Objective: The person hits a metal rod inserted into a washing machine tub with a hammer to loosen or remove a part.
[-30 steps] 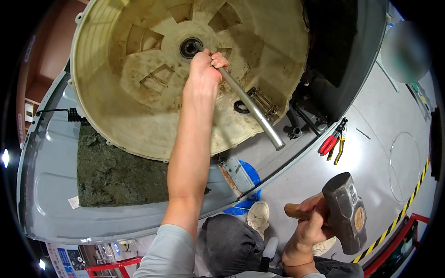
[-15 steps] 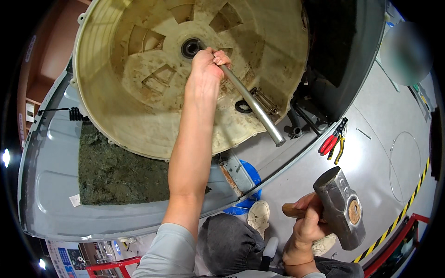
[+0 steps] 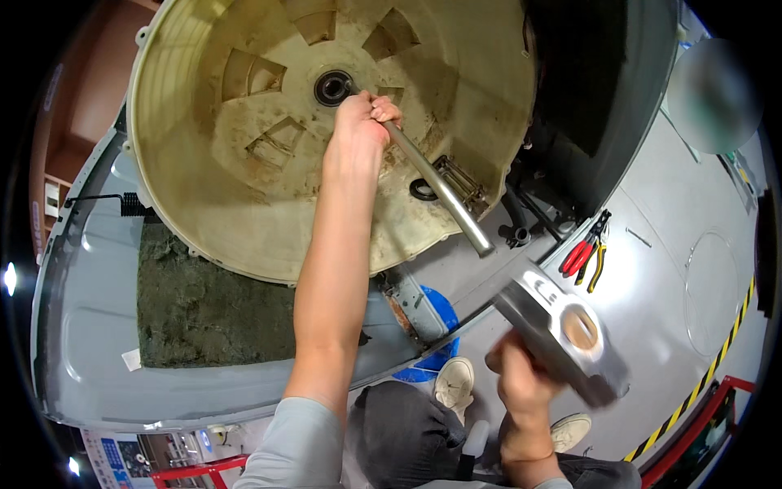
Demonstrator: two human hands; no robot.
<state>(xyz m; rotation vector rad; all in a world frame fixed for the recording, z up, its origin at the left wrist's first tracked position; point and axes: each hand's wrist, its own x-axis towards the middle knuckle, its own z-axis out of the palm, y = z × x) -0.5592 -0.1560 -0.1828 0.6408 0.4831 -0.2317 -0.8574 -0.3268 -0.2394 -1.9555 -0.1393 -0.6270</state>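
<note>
A dirty cream plastic tub (image 3: 213,163) has a dark bearing (image 3: 332,87) at its centre. My left hand (image 3: 362,122) is closed round a long steel bar (image 3: 436,183), whose far end meets the bearing and whose free end slants toward the lower right. A black ring (image 3: 421,189) lies in the tub by a metal fitting (image 3: 464,179). My right hand (image 3: 521,376) grips a heavy hammer (image 3: 538,318) by its wooden handle; the motion-blurred steel head is below the bar's free end.
The tub sits in a grey metal casing (image 3: 81,318) with a dark green pad (image 3: 204,326). Pliers (image 3: 586,253), a bolt (image 3: 638,235) and a wire loop (image 3: 713,285) lie on the pale floor. Black-yellow tape (image 3: 705,383) and red frames (image 3: 199,471) edge the area.
My right hand has lifted the hammer up and to the left, closer to the bar's free end. My left hand and the bar have barely moved.
</note>
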